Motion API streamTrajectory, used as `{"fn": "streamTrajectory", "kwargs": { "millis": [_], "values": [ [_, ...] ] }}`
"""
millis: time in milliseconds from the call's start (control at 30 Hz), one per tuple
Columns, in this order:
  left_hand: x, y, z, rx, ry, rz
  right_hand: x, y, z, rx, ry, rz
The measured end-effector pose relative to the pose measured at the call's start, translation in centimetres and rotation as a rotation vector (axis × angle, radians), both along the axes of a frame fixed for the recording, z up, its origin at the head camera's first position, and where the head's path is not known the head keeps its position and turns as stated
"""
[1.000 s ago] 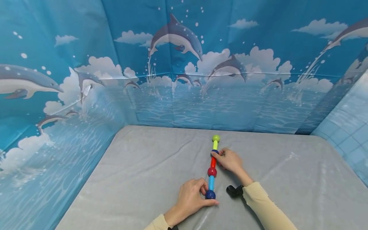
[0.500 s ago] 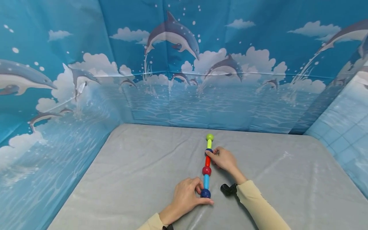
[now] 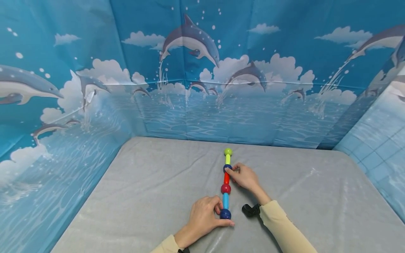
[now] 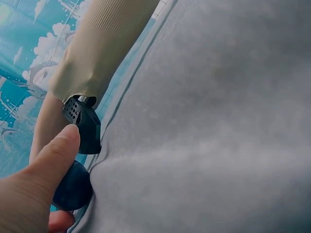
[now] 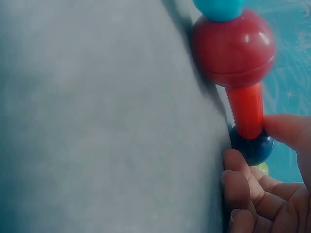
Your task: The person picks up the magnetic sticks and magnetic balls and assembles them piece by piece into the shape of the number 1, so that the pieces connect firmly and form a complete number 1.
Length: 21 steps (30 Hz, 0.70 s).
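Observation:
A straight chain of coloured balls and rods lies on the grey cloth in the head view. From the far end come a lime ball [image 3: 228,151], a lime rod [image 3: 227,159], a dark blue ball [image 3: 227,168], a red rod [image 3: 226,178], a crimson ball [image 3: 225,189], a light blue rod [image 3: 225,201] and another dark blue ball [image 3: 225,213]. My left hand [image 3: 204,217] pinches that near ball between thumb and fingers. The thumb and curled fingers of my right hand [image 3: 246,178] grip the farther dark blue ball, close to the red rod.
Grey cloth [image 3: 152,196] covers the table. A blue dolphin-print curtain [image 3: 202,105] stands along its far edge and left side. A black wrist camera [image 3: 251,210] sticks out at the right sleeve [image 3: 284,226].
The head view has turned slightly, so everything sits farther left. The chain's far end has swung a little left with my right hand, straightening the line. Both hands keep their grips.

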<state>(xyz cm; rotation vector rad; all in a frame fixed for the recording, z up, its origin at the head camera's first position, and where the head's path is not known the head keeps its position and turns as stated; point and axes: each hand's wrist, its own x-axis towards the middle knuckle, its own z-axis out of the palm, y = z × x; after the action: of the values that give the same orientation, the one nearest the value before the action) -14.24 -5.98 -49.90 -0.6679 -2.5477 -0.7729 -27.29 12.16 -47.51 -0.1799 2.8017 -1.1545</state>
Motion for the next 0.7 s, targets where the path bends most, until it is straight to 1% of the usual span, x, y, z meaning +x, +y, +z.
{"fn": "streamTrajectory", "kwargs": {
  "millis": [433,533,700],
  "values": [
    [-0.1,0.3,0.1,0.040,-0.045,0.000,0.6,0.9,-0.2,-0.055,0.022,0.013],
    [-0.1,0.3,0.0,0.058,-0.040,0.004,0.9,1.2,-0.2,-0.076,0.016,0.014],
    [-0.1,0.4,-0.1,0.111,-0.029,0.016,1.4,1.7,-0.2,-0.073,0.017,0.029]
  ]
}}
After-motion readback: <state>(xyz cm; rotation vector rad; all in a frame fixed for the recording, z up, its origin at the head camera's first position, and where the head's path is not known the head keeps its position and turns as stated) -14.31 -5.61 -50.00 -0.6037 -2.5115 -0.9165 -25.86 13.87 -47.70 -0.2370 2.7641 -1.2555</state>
